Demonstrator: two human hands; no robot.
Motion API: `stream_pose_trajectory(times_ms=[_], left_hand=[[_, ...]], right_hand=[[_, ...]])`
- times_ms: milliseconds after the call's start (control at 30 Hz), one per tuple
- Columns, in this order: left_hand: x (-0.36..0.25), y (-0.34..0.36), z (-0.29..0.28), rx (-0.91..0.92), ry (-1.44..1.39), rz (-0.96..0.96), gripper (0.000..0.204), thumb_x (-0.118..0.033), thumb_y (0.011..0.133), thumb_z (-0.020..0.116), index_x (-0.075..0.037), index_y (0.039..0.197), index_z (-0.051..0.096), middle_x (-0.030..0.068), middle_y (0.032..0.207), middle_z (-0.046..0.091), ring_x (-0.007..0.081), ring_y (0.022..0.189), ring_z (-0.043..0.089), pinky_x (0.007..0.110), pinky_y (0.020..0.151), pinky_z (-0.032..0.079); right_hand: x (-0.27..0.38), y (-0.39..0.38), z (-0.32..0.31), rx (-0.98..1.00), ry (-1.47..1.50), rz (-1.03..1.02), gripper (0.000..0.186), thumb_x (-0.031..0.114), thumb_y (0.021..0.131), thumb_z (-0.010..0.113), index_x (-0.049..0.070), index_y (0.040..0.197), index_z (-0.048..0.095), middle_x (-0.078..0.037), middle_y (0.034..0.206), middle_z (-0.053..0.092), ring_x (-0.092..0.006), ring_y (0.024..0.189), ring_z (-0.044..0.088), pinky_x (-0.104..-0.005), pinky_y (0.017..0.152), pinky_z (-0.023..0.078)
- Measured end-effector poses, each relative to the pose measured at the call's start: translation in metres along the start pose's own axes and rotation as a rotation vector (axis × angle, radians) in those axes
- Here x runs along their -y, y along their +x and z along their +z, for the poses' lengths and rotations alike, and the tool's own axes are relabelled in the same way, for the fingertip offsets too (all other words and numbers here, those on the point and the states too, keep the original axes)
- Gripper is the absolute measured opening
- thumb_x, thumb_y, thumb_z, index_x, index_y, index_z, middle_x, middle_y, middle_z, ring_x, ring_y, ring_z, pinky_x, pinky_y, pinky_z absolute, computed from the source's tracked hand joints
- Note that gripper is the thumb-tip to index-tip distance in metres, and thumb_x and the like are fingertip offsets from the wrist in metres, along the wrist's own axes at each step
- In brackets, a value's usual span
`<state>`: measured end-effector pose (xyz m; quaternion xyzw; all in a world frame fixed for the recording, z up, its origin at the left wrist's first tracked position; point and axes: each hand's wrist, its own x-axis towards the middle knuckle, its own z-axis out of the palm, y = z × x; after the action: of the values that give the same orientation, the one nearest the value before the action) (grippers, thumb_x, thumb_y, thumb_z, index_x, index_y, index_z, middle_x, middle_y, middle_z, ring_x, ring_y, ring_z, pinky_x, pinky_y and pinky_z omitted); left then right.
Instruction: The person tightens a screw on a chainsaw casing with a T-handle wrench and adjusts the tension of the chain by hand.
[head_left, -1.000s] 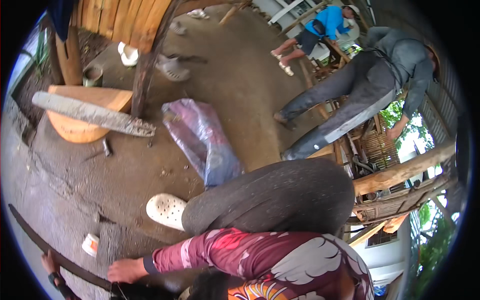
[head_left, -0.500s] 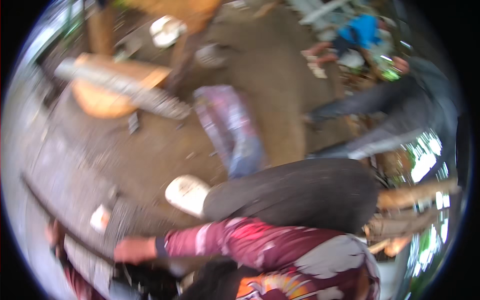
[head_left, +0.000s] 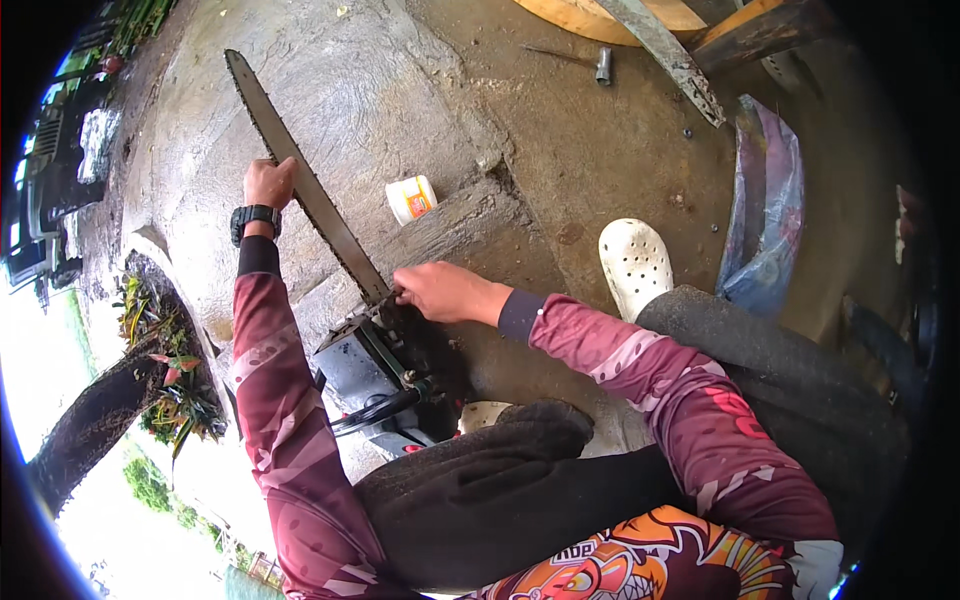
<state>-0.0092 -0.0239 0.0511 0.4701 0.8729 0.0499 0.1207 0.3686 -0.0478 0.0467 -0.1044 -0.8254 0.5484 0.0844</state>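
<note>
A chainsaw with a dark body and a long bar stands on the concrete by my feet, the bar pointing away to the upper left. My left hand is closed on the chain along the bar's upper part. My right hand has curled fingers at the base of the bar, where it meets the body; what they hold there is hidden. A small white tub with an orange label lies just right of the bar, and my white clog is to its right.
At the top are a wooden slab, a long weathered board and a small metal tool. A crumpled plastic sheet lies at the right. A dark vehicle, plants and a dark trunk are at the left.
My view has swung leftward and down onto the chainsaw, so the two other people have left view. Both hands stay at the bar; the left one now shows more fully.
</note>
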Motion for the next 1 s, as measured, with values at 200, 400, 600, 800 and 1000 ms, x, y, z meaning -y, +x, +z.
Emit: stream_pose_trajectory(times_ms=[200, 400, 600, 800, 1000], left_hand=[[-0.007, 0.002, 0.002, -0.039, 0.445, 0.472, 0.007, -0.021, 0.088, 0.057, -0.015, 0.087, 0.060, 0.0175, 0.074, 0.064, 0.0391, 0.073, 0.068, 0.049, 0.059, 0.055], [-0.021, -0.005, 0.004, 0.035, 0.379, 0.289, 0.011, -0.022, 0.089, 0.057, -0.016, 0.090, 0.066, 0.0179, 0.078, 0.067, 0.0382, 0.075, 0.069, 0.048, 0.063, 0.057], [-0.031, -0.011, -0.008, 0.059, 0.295, 0.187, 0.030, -0.034, 0.091, 0.053, -0.010, 0.087, 0.072, 0.0209, 0.084, 0.069, 0.0396, 0.081, 0.069, 0.047, 0.076, 0.057], [-0.040, -0.011, -0.013, 0.047, 0.026, -0.064, 0.050, -0.043, 0.087, 0.058, 0.005, 0.079, 0.070, 0.0266, 0.084, 0.069, 0.0425, 0.084, 0.069, 0.047, 0.081, 0.055], [-0.029, -0.004, 0.001, 0.114, 0.239, 0.090, 0.028, -0.031, 0.089, 0.057, -0.007, 0.088, 0.070, 0.0222, 0.084, 0.069, 0.0403, 0.083, 0.070, 0.047, 0.078, 0.056]], right_hand=[[-0.002, 0.012, -0.012, 0.112, 0.148, 0.433, 0.037, 0.034, 0.093, 0.064, -0.002, 0.099, 0.065, -0.029, 0.097, 0.067, -0.0475, 0.097, 0.063, -0.0527, 0.081, 0.050], [0.001, 0.007, -0.008, 0.146, 0.115, 0.401, 0.036, 0.035, 0.098, 0.058, -0.001, 0.099, 0.060, -0.026, 0.093, 0.067, -0.0462, 0.093, 0.063, -0.0527, 0.076, 0.048], [0.004, 0.001, -0.003, 0.091, 0.025, 0.288, 0.029, 0.028, 0.098, 0.058, 0.000, 0.098, 0.055, -0.027, 0.091, 0.066, -0.0475, 0.093, 0.063, -0.0542, 0.077, 0.048], [-0.005, -0.013, 0.007, -0.057, 0.005, 0.126, 0.025, 0.026, 0.098, 0.058, 0.001, 0.097, 0.054, -0.024, 0.090, 0.065, -0.0460, 0.091, 0.063, -0.0539, 0.076, 0.050], [-0.015, -0.005, 0.011, -0.034, 0.030, 0.165, 0.029, 0.030, 0.098, 0.057, 0.001, 0.099, 0.054, -0.023, 0.092, 0.067, -0.0459, 0.091, 0.064, -0.0551, 0.076, 0.049]])
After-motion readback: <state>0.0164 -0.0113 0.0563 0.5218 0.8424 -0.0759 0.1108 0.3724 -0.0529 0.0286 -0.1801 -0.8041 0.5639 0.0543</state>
